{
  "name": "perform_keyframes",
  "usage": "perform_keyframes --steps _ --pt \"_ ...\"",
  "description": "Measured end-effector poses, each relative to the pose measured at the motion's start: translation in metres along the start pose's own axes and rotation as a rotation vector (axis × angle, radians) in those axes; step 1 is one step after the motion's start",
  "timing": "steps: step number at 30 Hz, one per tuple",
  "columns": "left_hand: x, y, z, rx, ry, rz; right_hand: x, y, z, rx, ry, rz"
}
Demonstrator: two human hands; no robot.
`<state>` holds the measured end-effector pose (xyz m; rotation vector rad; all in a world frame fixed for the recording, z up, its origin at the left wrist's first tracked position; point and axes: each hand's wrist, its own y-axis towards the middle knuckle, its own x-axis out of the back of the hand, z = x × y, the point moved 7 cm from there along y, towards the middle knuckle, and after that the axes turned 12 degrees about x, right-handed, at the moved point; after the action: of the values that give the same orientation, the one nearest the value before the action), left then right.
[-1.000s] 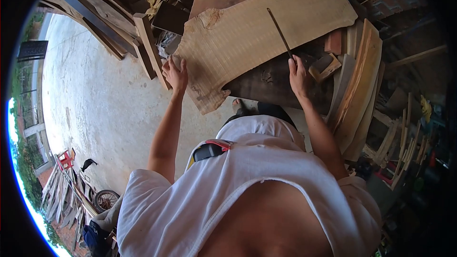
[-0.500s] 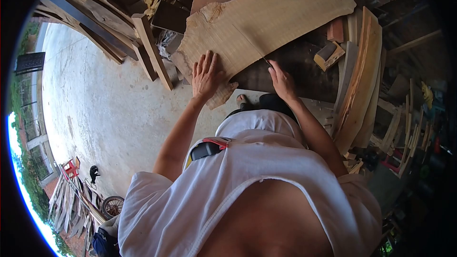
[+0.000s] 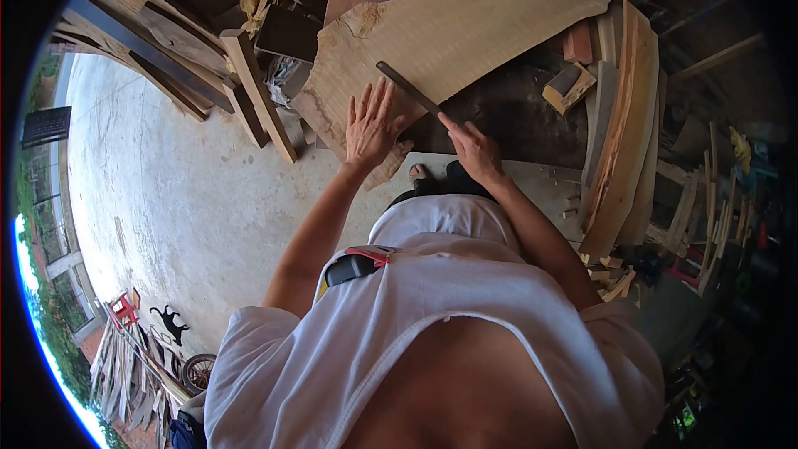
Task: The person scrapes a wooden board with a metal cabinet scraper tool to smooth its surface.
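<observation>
A long pale wooden slab (image 3: 474,29) with a rough, wavy edge lies across the bench. On its near left part rests my left hand (image 3: 371,129), flat with fingers spread and holding nothing. My right hand (image 3: 474,152) is closed around the near end of a flat, dark, file-like bar (image 3: 409,88), index finger stretched along it. The bar's broad face shows, and its rounded tip overlaps the slab just beyond my left fingertips. The end inside my right hand is hidden.
Long curved planks (image 3: 623,133) stand at the right, near a small wood block (image 3: 570,87) and a reddish block (image 3: 578,42). Boards (image 3: 258,91) lean at the left. A black animal (image 3: 170,323) is on the concrete floor (image 3: 174,199) near a wheel (image 3: 198,372).
The bar, earlier seen edge-on as a thin line over the slab, now shows its broad face and lies further left. My right hand has shifted left and turned; my left hand remains on the slab.
</observation>
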<state>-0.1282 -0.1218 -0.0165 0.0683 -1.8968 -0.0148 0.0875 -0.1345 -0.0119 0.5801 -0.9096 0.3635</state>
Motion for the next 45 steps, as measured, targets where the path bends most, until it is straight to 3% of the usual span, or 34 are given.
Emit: perform_keyframes --steps 8,15,24,29,31,35,38,42,45 --pt "-0.010 0.008 -0.014 -0.021 0.093 -0.033 -0.006 -0.008 0.006 -0.087 -0.082 0.053" --pt "-0.003 0.025 -0.011 0.058 0.231 -0.024 -0.003 -0.009 -0.001 -0.082 -0.088 0.068" --pt "-0.018 0.026 -0.019 0.206 0.177 0.019 0.001 0.000 -0.027 -0.027 -0.216 0.197" --pt "-0.020 0.093 -0.038 0.163 0.147 -0.059 0.014 0.042 -0.059 -0.064 -0.202 0.194" --pt "-0.021 0.109 -0.037 0.149 0.150 -0.073 0.020 0.053 -0.065 -0.053 -0.155 0.075" --pt "-0.013 0.069 -0.043 0.135 0.176 0.025 0.014 0.020 -0.044 -0.143 -0.076 0.189" --pt "-0.020 0.051 -0.053 0.152 0.086 -0.020 0.016 -0.001 -0.041 -0.140 0.010 0.102" --pt "-0.020 0.109 -0.065 0.088 0.131 -0.094 0.026 0.037 -0.073 -0.185 -0.044 0.149" --pt "-0.017 0.141 -0.069 0.069 0.146 -0.099 0.032 0.058 -0.086 -0.176 -0.029 0.044"
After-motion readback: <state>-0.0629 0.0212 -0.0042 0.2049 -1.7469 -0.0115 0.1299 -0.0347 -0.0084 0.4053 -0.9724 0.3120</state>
